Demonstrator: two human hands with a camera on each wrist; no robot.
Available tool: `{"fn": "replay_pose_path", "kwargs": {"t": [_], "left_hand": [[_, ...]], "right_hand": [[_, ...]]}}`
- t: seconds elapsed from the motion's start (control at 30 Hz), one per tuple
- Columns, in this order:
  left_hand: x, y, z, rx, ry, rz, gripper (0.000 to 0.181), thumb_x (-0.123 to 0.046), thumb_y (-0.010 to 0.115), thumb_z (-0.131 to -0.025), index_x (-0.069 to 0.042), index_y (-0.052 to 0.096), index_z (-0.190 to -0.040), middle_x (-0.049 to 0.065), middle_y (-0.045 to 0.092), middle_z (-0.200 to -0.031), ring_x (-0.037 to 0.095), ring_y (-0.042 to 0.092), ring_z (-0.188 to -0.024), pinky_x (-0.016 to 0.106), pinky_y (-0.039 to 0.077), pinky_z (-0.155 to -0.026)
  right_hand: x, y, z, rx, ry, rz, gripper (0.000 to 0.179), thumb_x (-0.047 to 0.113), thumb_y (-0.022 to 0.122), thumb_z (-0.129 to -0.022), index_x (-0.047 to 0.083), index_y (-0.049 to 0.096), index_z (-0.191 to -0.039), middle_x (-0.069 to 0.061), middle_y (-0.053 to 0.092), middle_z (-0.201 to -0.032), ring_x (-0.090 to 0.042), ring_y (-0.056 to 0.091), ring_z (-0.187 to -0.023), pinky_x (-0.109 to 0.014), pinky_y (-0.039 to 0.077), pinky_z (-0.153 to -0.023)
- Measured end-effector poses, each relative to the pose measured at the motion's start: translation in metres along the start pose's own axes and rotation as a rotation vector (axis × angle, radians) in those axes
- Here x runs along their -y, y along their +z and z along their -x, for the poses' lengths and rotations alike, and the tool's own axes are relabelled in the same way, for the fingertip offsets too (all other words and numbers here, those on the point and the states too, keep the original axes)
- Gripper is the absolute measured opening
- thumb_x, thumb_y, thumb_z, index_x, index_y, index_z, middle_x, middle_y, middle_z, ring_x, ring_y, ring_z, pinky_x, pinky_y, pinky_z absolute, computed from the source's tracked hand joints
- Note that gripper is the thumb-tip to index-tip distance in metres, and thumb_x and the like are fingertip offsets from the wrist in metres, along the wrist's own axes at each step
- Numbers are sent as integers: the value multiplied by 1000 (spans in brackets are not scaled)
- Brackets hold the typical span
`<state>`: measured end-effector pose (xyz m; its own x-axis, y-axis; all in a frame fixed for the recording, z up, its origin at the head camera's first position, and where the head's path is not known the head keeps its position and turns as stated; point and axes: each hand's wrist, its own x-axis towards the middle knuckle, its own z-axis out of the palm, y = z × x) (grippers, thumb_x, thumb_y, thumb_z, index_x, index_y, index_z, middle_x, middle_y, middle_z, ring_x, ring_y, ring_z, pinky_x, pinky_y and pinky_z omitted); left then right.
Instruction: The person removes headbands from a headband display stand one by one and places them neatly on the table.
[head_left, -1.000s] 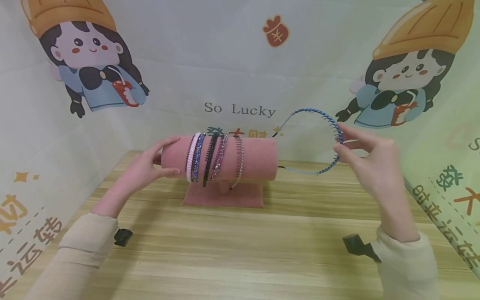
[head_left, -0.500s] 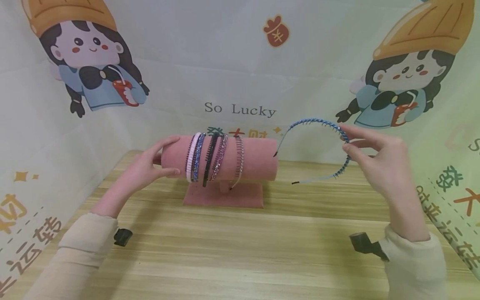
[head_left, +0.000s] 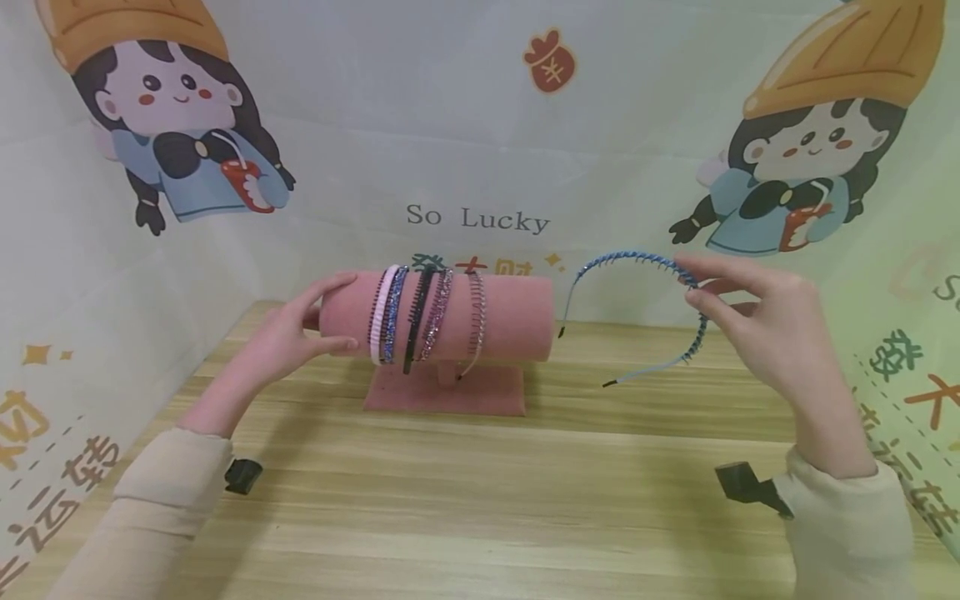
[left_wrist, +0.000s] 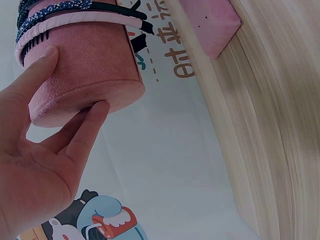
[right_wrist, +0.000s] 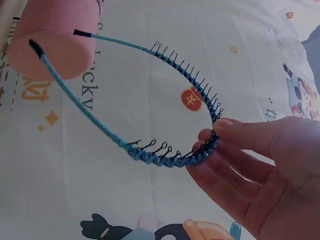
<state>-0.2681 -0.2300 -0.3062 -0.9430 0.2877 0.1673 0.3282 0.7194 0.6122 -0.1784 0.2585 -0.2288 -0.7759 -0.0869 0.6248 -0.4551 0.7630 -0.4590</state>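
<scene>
A pink velvety roll-shaped headband stand carries several headbands: a pale pink one, a glittery blue one, a black one, a purple glittery one and a silver one. My left hand holds the roll's left end; the left wrist view has the thumb along its side and fingertips against the end face. To the right of the roll, in the air, my right hand pinches a blue braided headband with small comb teeth at its middle. Its two black tips point toward the roll, apart from it.
The stand's flat pink base sits on a wood-grain table. Behind and at both sides hangs a pale printed cloth. A black wrist mount shows by the left sleeve, another by the right.
My right hand has drawn the blue headband to the right and slightly down, and its tips have come away from the roll's right end. The left hand stays on the stand.
</scene>
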Motion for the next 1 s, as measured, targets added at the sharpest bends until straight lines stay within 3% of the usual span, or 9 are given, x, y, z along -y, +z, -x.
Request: {"fn": "replay_pose_path", "kwargs": {"t": [0.1, 0.23, 0.33, 0.53, 0.77, 0.9, 1.0], "left_hand": [[1, 0, 1, -2, 4, -2, 85, -31, 73, -90, -44, 19, -155, 21, 49, -148, 40, 57, -125, 60, 47, -98], [1, 0, 2, -4, 4, -8, 86, -31, 73, -90, -43, 19, -156, 22, 51, -146, 40, 57, -124, 61, 47, -98], [1, 0, 2, -5, -2, -12, 86, -32, 73, -90, -43, 19, -156, 22, 51, -146, 40, 57, -124, 61, 46, -98], [-1, -1, 3, -3, -15, -19, 86, -35, 73, -90, -45, 19, -155, 20, 48, -150, 41, 56, -126, 62, 46, -100], [0, -1, 2, -10, -4, -28, 86, -32, 73, -90, -45, 19, -155, 23, 51, -146, 42, 57, -125, 63, 45, -100], [0, -1, 1, -12, -4, -33, 86, -32, 74, -90, -45, 19, -155, 22, 49, -148, 42, 57, -125, 63, 45, -100], [0, -1, 2, -12, -7, -36, 86, -33, 73, -90, -44, 19, -155, 22, 50, -147, 42, 57, -125, 63, 45, -100]], "right_hand": [[-3, 0, -1, 32, -96, 28, 37, 4, 74, -87, 16, 72, -122, -11, 76, -109, 25, 53, -84, 3, 44, -72], [-9, 1, -3, 108, -194, 74, 37, 3, 75, -85, 14, 73, -120, -9, 76, -109, 26, 52, -84, 1, 46, -71], [-15, 4, -4, 159, -216, 99, 36, 4, 75, -86, 14, 72, -120, -8, 76, -111, 26, 51, -86, 0, 47, -72], [-28, 12, -5, 249, -165, 61, 37, 3, 74, -86, 13, 71, -121, -7, 75, -111, 23, 54, -85, -3, 51, -74], [-51, 25, -7, 382, -85, 22, 34, 6, 73, -88, 12, 71, -122, -10, 75, -110, 13, 60, -84, -33, 61, -79], [-66, 34, -9, 455, -49, 36, 35, 5, 71, -89, 11, 69, -124, -8, 76, -107, 6, 64, -86, -34, 60, -81], [-78, 41, -9, 506, -20, 58, 37, 4, 70, -90, 11, 68, -126, -5, 76, -100, 1, 66, -86, -28, 56, -78]]}}
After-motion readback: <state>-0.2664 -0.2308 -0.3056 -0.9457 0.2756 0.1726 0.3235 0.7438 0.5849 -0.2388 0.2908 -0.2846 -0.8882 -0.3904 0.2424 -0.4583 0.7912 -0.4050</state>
